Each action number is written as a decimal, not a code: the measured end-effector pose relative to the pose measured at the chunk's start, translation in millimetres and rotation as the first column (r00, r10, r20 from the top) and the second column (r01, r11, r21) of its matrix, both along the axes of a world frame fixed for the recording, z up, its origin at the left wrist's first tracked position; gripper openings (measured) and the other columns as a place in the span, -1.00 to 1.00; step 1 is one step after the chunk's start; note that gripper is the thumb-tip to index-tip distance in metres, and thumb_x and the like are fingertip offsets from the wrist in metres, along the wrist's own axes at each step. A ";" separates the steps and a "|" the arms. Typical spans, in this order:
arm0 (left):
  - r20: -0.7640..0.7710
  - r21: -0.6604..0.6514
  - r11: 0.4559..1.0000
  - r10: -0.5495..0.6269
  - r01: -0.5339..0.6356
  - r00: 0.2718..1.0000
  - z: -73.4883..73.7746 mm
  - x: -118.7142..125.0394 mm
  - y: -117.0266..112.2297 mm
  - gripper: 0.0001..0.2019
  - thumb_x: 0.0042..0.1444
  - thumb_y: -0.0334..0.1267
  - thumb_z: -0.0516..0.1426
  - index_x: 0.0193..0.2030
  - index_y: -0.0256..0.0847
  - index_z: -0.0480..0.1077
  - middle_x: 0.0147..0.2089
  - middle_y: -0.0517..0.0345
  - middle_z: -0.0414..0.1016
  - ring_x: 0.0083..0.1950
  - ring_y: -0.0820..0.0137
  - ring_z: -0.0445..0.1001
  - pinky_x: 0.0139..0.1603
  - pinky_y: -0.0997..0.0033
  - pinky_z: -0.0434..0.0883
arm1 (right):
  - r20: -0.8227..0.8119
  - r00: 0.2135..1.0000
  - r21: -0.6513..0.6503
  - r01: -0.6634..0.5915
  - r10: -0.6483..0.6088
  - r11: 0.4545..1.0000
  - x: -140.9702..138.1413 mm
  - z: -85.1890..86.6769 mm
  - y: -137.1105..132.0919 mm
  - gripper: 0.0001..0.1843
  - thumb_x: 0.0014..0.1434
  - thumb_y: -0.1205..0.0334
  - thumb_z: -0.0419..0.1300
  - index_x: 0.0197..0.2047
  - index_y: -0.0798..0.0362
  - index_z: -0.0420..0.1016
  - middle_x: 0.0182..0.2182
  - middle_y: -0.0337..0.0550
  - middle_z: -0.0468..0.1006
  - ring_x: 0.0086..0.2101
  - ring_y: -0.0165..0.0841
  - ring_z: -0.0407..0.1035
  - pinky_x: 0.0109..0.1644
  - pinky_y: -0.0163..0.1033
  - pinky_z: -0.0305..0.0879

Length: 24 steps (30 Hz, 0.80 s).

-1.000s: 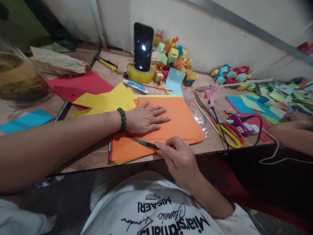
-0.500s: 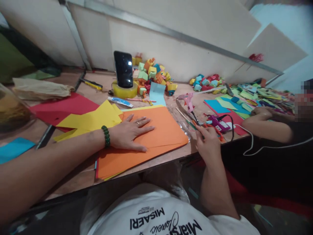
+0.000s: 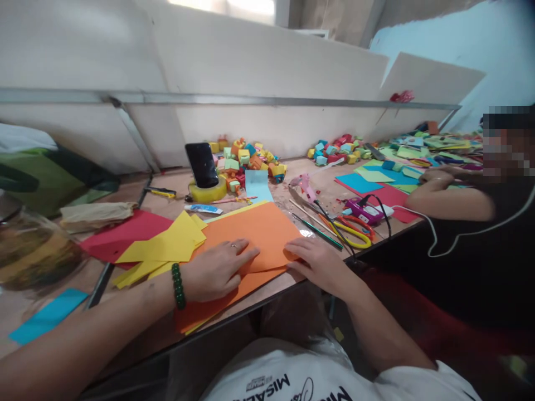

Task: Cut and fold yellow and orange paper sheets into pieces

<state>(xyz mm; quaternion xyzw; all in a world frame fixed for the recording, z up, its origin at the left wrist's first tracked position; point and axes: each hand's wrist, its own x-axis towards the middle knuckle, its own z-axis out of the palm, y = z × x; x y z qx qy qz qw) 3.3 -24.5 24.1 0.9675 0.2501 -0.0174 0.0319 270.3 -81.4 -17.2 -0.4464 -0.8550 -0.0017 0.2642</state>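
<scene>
My left hand, with a ring and a green bead bracelet, lies with its fingers spread on a stack of orange paper. At the stack's right edge is my right hand; its fingertips and thumb rest on the paper, a little apart. Yellow sheets show under the orange ones. Just beyond my right hand lie a dark green pen, a thin stick and yellow-handled scissors.
A phone leans on a yellow tape roll, near folded paper blocks. A pink glue gun and a purple device lie to the right. Another person's arm rests at the right. Yellow paper lies left.
My right hand has left the pen and scissors and come left onto the orange paper's edge. My left hand has drawn back slightly towards me. The camera view has tilted up.
</scene>
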 end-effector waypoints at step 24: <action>0.276 -0.236 0.901 0.422 -0.365 0.864 1.2 5.0 -19.1 -0.69 0.23 -0.12 0.01 -0.39 -0.15 0.51 -0.27 0.09 0.51 -0.29 0.33 0.48 -0.23 0.36 0.39 | -0.092 0.992 -0.344 0.054 -0.091 0.937 -2.1 26.5 24.1 -0.76 0.26 0.19 0.15 -0.42 0.07 0.49 -0.54 -0.26 0.51 -0.49 -0.42 0.35 -0.40 -0.34 0.19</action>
